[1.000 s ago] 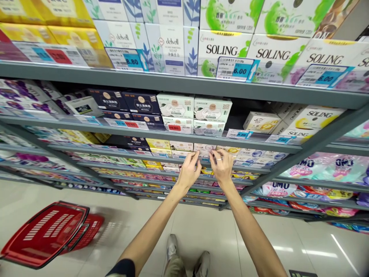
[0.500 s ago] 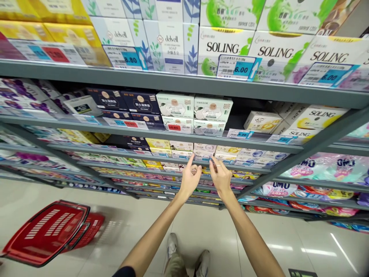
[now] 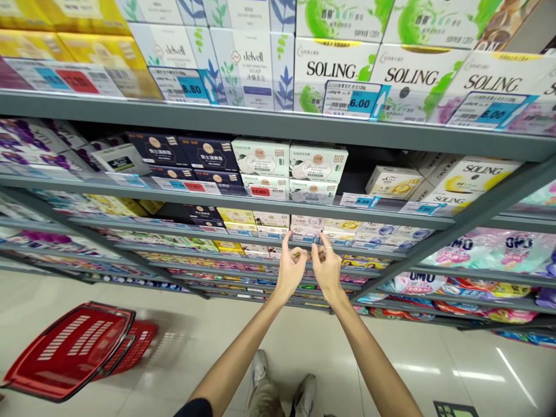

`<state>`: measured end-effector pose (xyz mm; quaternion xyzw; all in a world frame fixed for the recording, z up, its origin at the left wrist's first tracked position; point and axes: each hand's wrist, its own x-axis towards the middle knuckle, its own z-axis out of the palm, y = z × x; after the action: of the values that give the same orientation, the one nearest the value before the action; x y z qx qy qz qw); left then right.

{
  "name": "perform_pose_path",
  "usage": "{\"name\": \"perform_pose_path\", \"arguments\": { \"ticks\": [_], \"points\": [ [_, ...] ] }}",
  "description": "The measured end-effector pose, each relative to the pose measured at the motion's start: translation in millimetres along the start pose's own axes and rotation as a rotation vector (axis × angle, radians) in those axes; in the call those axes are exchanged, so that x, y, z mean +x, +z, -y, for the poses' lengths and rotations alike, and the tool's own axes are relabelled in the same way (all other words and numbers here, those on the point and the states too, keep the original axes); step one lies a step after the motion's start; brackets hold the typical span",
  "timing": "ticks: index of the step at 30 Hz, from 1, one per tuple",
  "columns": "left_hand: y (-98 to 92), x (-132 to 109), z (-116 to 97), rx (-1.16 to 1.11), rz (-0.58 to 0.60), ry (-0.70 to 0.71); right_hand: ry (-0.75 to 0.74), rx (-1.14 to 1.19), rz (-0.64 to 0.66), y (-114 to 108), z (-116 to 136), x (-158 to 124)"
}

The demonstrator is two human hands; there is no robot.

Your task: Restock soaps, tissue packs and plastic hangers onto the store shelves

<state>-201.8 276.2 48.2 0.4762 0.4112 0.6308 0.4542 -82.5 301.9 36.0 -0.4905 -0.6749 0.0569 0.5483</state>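
My left hand reaches to a lower shelf, its index finger stretched upward at the left front edge of a pale soap box. At the right front edge of the same box is the extended index finger of my right hand, which wears a ring. The other fingers are bent in, and nothing shows in either palm. Whether the fingertips press the box cannot be made out. Beside it stand brown-and-white soap boxes on the left and yellow-and-white soap boxes on the right.
A grey shelf edge runs across above my hands, with white SOLING boxes over it. Green-and-white soap boxes sit one shelf below. A red shopping basket stands on the floor at left. Detergent bags fill the right shelves.
My right hand has shifted slightly left, closer to my left hand. Both index fingers stay at the pale box's sides, and the thumbs have come nearer each other. The view has moved slightly.
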Motion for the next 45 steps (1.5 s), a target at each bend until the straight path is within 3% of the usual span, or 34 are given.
{"name": "perform_pose_path", "arguments": {
  "ticks": [9,18,32,45],
  "points": [
    [-3.7,-0.9,5.1,0.036,0.028,0.048,0.0,-0.014,0.027,2.7,1.0,-4.2],
    [6.6,1.4,4.7,0.01,0.022,0.051,0.01,0.008,0.043,0.2,-0.7,-1.6],
    [36.6,1.3,-0.1,-0.221,-0.19,0.05,0.076,0.153,0.081,-3.8,4.3,0.2],
    [38.0,1.3,-2.1,-0.202,-0.256,0.044,0.087,0.148,0.082,-4.4,7.8,0.0]
  ]
}}
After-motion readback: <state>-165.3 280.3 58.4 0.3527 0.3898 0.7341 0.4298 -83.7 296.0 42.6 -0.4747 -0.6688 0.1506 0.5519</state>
